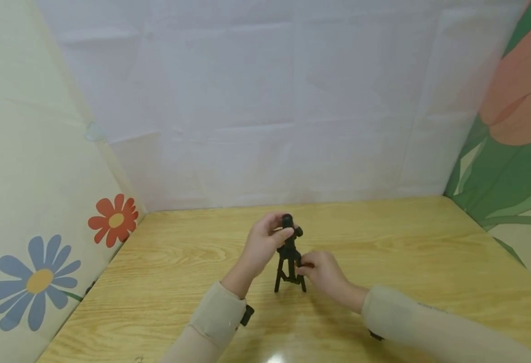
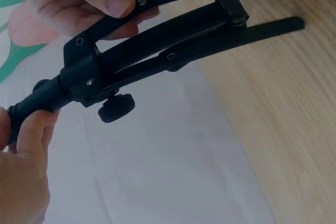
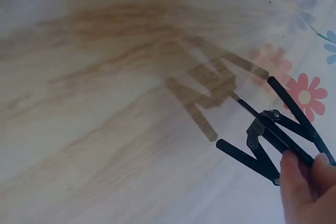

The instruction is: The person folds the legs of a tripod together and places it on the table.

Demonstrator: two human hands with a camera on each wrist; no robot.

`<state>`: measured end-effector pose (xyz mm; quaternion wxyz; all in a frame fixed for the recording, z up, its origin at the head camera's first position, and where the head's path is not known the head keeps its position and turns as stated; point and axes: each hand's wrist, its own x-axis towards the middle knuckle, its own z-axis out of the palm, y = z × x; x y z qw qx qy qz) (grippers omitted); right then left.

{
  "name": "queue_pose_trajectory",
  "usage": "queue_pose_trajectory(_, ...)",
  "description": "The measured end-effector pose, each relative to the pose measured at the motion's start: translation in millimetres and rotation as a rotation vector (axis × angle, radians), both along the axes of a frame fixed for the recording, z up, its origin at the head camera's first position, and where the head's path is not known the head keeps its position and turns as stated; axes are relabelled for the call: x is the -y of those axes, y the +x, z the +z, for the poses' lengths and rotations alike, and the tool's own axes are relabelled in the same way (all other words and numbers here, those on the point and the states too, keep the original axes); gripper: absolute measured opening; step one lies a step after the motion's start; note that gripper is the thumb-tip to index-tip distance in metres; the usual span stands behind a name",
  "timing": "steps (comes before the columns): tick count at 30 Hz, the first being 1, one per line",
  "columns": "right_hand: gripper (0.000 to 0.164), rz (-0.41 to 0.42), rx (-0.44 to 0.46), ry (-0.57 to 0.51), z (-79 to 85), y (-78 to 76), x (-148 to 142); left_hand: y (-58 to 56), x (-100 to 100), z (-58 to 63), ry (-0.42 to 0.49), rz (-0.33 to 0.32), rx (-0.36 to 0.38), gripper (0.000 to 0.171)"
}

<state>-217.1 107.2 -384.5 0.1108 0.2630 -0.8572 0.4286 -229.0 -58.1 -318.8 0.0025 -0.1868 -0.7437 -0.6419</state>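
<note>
A small black tripod (image 1: 288, 250) is upright at the middle of the wooden table, its legs partly spread and its feet right at the tabletop. My left hand (image 1: 261, 243) grips its upper post, thumb and fingers curled round it. Lower down, my right hand (image 1: 326, 272) pinches one leg between thumb and fingers. In the left wrist view, a ridged knob (image 2: 116, 108) sticks out below the collar (image 2: 81, 69), and riveted braces join the legs to the centre tube. The right wrist view shows two leg ends (image 3: 244, 157) close to their reflections.
The glossy wooden table (image 1: 179, 262) reaches back to a creased white sheet (image 1: 292, 101). A panel with blue and red flowers (image 1: 38, 281) stands at the left, and one with a large pink flower (image 1: 526, 91) at the right.
</note>
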Motion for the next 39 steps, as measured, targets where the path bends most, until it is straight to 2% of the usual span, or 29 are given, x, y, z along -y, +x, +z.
queue_pose_trajectory(6,0.007,-0.019,-0.005,-0.024,-1.5,-0.3,1,-0.7,0,4.2,-0.030,-0.087,0.011,0.026)
queue_pose_trajectory(15,0.015,0.004,-0.010,-0.029,1.0,1.7,1,-6.0,4,6.7,-0.039,-0.097,0.046,0.027)
queue_pose_trajectory(23,0.018,-0.015,0.101,-0.082,3.7,2.4,2,-5.6,7,7.6,-0.038,-0.105,0.033,0.026)
queue_pose_trajectory(27,0.035,-0.019,0.151,-0.108,2.6,1.8,0,-7.5,9,7.1,-0.058,-0.129,0.033,0.027)
queue_pose_trajectory(30,0.051,0.015,0.202,-0.110,1.1,-1.1,-4,-8.5,10,5.9,-0.058,-0.140,0.030,0.028)
queue_pose_trajectory(35,0.051,0.103,0.286,-0.102,-0.5,-8.3,-9,-7.5,13,-0.2,-0.040,-0.152,0.010,0.035)
queue_pose_trajectory(39,0.049,0.105,0.305,-0.084,0.2,-11.2,-11,-4.1,16,-9.9,-0.082,-0.143,-0.015,0.040)
